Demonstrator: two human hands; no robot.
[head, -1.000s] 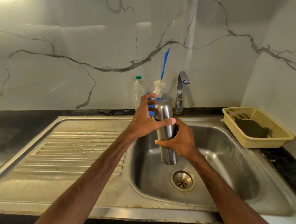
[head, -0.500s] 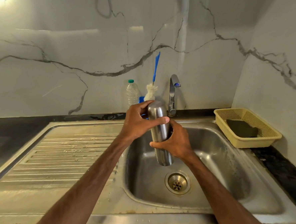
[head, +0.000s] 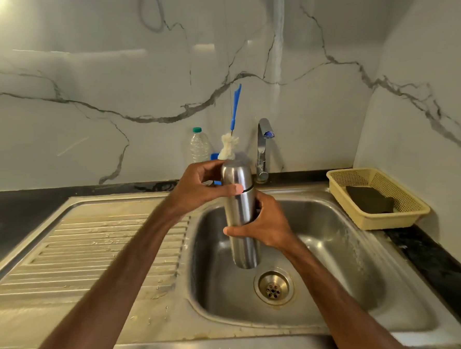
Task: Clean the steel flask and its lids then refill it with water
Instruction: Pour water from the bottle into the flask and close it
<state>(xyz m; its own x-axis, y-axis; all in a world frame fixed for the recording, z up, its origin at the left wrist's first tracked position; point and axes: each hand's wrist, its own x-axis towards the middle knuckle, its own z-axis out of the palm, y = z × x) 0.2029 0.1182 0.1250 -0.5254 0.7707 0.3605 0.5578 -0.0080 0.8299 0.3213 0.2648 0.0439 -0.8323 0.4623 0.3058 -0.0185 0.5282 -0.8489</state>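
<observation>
I noted the steel flask (head: 239, 212) above the sink (head: 341, 248). Left hand (head: 198, 188) grip wrapped its lid (head: 236, 174). Right hand (head: 268, 225) grip held the body below.

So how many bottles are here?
2: the steel flask, held by the left hand and right hand over the sink; a clear plastic bottle against the wall. Others may be hidden.

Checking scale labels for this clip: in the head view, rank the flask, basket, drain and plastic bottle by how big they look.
1. The basket and the flask: too close to rank, and the flask is nearer the camera.
2. The drain.
3. The plastic bottle, far back, looks smallest.
</observation>
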